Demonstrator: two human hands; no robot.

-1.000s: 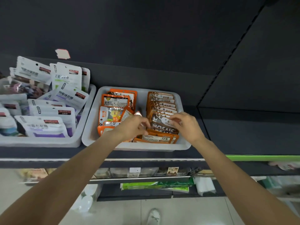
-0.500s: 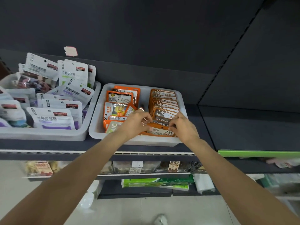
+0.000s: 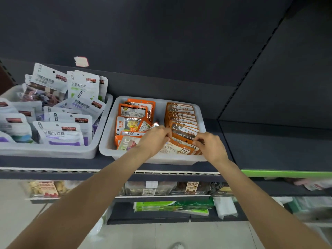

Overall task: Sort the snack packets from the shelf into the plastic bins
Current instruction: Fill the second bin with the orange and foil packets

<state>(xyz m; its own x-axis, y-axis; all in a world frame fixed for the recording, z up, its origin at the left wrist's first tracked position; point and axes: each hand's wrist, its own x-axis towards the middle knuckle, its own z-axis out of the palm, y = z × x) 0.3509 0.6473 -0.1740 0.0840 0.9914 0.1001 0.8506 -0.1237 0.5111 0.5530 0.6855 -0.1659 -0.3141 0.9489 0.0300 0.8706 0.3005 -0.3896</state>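
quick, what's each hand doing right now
Left hand: pinching the front orange packet.
Right hand: pinching the same packet's other end.

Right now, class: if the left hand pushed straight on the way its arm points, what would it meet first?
Probably the row of orange packets standing on the right side of the bin. The left hand already pinches the front packet there, though depth is hard to judge.

A shop is showing here. Dark shelving (image 3: 161, 168) is carrying bins (image 3: 107, 148) of packaged snacks (image 3: 61, 133), price tags (image 3: 151, 184) hanging below.
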